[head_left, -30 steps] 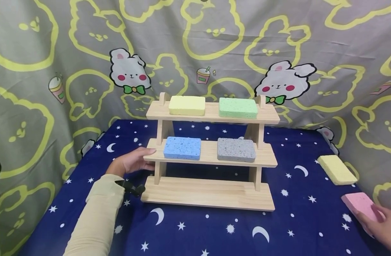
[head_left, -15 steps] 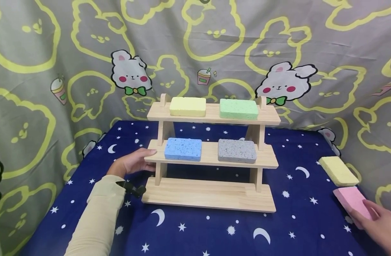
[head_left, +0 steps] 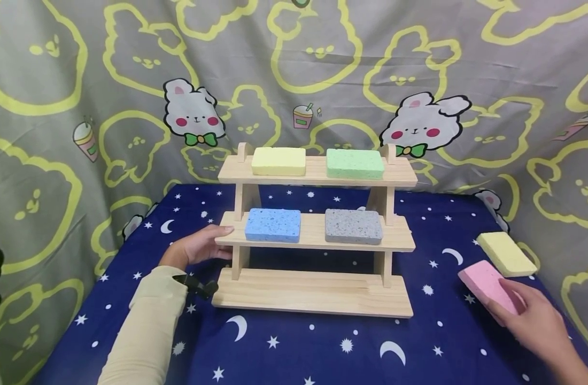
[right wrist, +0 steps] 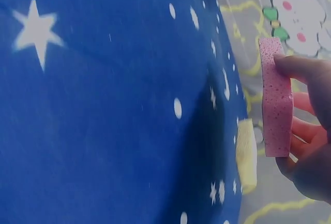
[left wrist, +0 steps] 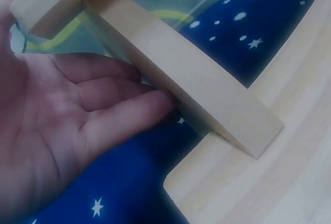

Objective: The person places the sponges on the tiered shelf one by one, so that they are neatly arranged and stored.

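Note:
My left hand holds the left end of the middle board of a three-tier wooden shelf, thumb on top and fingers below. In the left wrist view those fingers lie against the side of an upright support. On the right, my right hand grips a pink sponge between thumb and fingers. The right wrist view shows the sponge edge-on, raised over the blue cloth. A yellow sponge lies on the cloth just behind it.
The top tier bears a pale yellow sponge and a green sponge. On the middle tier sit a blue sponge and a grey sponge. A grey patterned curtain encloses the back and sides of the cloth-covered table.
My right hand has carried the pink sponge leftward and away from me, toward the shelf. My left hand stays at the middle board.

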Demonstrator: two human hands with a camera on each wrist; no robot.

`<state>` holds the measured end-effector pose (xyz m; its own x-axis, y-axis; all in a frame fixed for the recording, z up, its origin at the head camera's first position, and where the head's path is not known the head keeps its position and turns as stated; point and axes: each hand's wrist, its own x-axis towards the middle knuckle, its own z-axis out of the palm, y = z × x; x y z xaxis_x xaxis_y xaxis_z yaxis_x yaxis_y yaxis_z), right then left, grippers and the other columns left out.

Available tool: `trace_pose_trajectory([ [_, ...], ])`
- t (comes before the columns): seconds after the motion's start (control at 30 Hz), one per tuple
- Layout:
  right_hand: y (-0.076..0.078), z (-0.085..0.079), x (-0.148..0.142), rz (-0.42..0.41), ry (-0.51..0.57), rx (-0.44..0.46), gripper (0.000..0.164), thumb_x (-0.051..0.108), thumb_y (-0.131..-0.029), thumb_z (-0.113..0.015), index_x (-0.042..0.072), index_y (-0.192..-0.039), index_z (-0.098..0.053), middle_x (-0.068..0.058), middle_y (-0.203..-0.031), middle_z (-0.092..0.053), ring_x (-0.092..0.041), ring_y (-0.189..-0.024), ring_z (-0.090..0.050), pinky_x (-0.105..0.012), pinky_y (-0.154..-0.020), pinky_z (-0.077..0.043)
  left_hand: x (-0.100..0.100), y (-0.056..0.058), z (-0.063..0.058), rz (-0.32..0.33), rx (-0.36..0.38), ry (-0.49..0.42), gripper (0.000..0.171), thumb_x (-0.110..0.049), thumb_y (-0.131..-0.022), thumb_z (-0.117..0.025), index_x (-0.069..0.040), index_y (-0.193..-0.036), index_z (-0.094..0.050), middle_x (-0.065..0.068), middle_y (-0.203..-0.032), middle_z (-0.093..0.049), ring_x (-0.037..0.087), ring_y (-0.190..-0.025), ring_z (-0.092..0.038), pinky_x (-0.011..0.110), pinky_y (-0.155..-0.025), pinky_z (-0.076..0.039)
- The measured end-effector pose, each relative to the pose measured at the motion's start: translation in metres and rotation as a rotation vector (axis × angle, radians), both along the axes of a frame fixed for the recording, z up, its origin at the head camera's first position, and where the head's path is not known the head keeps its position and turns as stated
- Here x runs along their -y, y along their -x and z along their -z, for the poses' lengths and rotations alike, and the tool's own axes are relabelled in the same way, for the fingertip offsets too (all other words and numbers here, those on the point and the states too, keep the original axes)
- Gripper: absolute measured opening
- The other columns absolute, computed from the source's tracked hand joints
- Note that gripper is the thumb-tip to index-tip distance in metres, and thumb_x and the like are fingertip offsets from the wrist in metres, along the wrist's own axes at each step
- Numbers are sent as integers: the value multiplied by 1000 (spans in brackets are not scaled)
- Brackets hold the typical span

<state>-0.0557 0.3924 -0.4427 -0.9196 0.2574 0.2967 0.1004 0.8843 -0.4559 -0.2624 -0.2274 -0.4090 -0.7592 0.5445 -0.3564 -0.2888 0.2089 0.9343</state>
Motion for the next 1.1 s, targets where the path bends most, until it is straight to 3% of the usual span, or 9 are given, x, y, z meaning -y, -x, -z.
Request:
trace_pose_trajectory([
  [0.23, 2, -8, 29, -73, 39, -22, 55, 22, -75, -76, -3, -120, -57, -36, -118, -50, -53, -101, -46, -57, -75, -32, 1, -1, -1, -1, -11, 15, 65, -37, -94, -45, 8, -138, -31, 14, -120, -55, 26, -109, -55, 42, -90, -49],
  [0.37, 2, -17, 47, -117, 50, -39, 55, 24, -74, -78, 2, -120, -59, -29, -119, -53, -45, -101, -49, -37, -78, -33, 1, -1, 0, 6, -12, 7, 64, -37, -94, -44, 9, -138, -31, 12, -118, -57, 25, -108, -56, 42, -89, -50],
  [0.5, 4, -24, 65, -169, 52, -99, 53, 23, -70, -81, 6, -117, -62, -20, -117, -58, -15, -105, -49, -16, -76, -27, 1, -1, 1, 4, -9, -2, 63, -36, -95, -44, 9, -137, -32, 10, -114, -58, 24, -106, -57, 41, -88, -50],
  [0.6, 6, -28, 79, -223, 62, -136, 53, 21, -68, -83, 7, -116, -63, -16, -116, -59, 10, -102, -40, -8, -77, -25, 0, -1, 1, 2, -12, -10, 62, -35, -95, -44, 9, -137, -33, 9, -113, -58, 24, -106, -57, 41, -88, -50],
  [0.7, 9, -32, 92, -293, 78, -166, 54, 18, -66, -84, 6, -114, -64, -14, -114, -60, 19, -102, -34, -3, -78, -23, 0, -1, 0, 3, -10, -15, 62, -34, -95, -44, 10, -137, -32, 9, -113, -59, 24, -105, -57, 41, -88, -50],
  [0.9, 16, -34, 119, -406, 86, -200, 54, 18, -64, -85, 6, -112, -65, -9, -114, -61, 11, -108, -41, 0, -85, -22, 0, -1, -1, 3, 2, -13, 62, -34, -95, -44, 9, -138, -30, 8, -114, -59, 25, -107, -56, 41, -88, -50],
  [1.1, 24, -34, 147, -482, 91, -174, 54, 19, -65, -85, 6, -113, -65, -6, -113, -62, -11, -103, -53, -7, -83, -30, 0, -1, -1, 3, 5, -10, 63, -34, -95, -44, 9, -139, -29, 9, -115, -58, 26, -108, -55, 41, -89, -50],
])
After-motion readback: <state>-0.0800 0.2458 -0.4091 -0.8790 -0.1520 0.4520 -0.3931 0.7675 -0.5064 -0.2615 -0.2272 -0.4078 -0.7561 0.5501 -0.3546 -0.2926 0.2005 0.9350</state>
